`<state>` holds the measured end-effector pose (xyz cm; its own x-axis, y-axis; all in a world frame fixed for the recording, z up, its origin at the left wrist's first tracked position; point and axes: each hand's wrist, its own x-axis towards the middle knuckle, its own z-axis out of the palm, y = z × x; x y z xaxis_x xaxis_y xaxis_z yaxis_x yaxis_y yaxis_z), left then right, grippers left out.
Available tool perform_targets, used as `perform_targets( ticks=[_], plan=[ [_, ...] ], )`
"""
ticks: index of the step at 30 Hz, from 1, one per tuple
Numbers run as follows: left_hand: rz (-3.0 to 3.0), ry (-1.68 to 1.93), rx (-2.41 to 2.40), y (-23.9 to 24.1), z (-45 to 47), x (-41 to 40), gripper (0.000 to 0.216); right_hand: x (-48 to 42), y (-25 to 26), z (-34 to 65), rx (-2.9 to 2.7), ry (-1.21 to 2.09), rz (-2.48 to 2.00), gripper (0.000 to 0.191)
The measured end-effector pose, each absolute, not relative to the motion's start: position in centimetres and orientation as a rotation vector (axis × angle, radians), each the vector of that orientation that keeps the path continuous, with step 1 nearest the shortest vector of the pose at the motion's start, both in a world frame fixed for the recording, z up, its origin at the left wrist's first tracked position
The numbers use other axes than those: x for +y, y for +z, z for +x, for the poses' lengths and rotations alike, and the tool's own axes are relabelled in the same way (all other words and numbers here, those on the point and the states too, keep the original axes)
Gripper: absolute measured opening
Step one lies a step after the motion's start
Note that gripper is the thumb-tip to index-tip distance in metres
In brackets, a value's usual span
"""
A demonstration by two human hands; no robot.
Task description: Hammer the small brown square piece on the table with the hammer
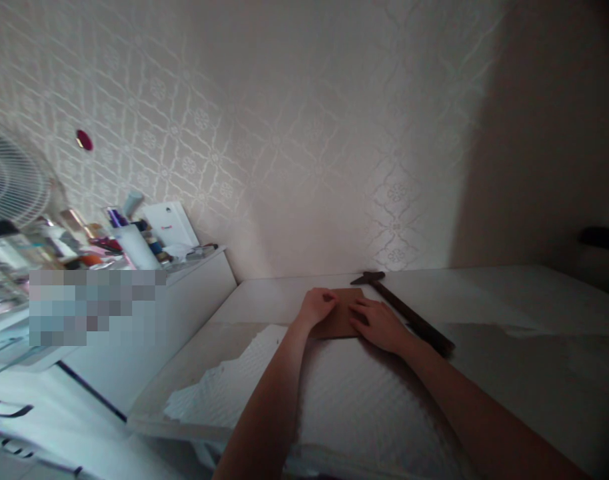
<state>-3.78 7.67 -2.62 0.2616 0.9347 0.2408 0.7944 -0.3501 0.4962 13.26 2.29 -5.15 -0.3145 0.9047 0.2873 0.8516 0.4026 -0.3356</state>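
Note:
A small flat brown board lies on the white table close to the wall. My left hand rests on the board's left edge with its fingers curled down onto it. My right hand lies flat on the board's right part, fingers stretched toward the left. A dark hammer lies just right of the board, its head toward the wall and its handle running toward me beside my right wrist.
A white textured sheet with a torn left edge covers the near part of the table. To the left stands a white cabinet crowded with bottles and boxes, and a fan. A patterned wall rises behind.

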Motion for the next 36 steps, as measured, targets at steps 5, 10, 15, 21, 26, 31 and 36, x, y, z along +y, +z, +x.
perform_targets(
  ticks=[5, 10, 15, 21, 26, 31, 36],
  plan=[
    [2.223, 0.730, 1.565, -2.5, -3.8, 7.7, 0.014, 2.3, -5.1, 13.3, -2.250, 0.170, -1.509, 0.045],
    [2.219, 0.729, 1.542, -2.6, -3.8, 7.7, 0.015, 2.4, -5.3, 13.3, -2.249, 0.172, -1.505, 0.046],
    [2.227, 0.729, 1.576, -2.4, -3.8, 7.7, 0.016, 2.5, -5.1, 13.4, -2.221, 0.133, -1.506, 0.046],
    [2.406, 0.708, 1.727, -1.1, -2.5, 6.1, 0.024, 1.5, -3.0, 14.3, -1.999, -0.130, -1.820, 0.045],
    [2.693, 0.564, 1.692, -0.3, 0.6, 1.9, 0.030, 0.5, -1.8, 15.7, -1.759, -0.133, -2.200, 0.045],
    [2.673, 0.179, 1.730, -0.5, 2.9, -1.5, 0.042, 0.5, -2.0, 16.7, -1.734, 0.021, -2.363, 0.046],
    [2.569, 0.054, 1.821, -0.1, 3.3, -2.2, 0.047, 0.6, -2.2, 16.8, -1.774, 0.052, -2.377, 0.044]
  ],
)
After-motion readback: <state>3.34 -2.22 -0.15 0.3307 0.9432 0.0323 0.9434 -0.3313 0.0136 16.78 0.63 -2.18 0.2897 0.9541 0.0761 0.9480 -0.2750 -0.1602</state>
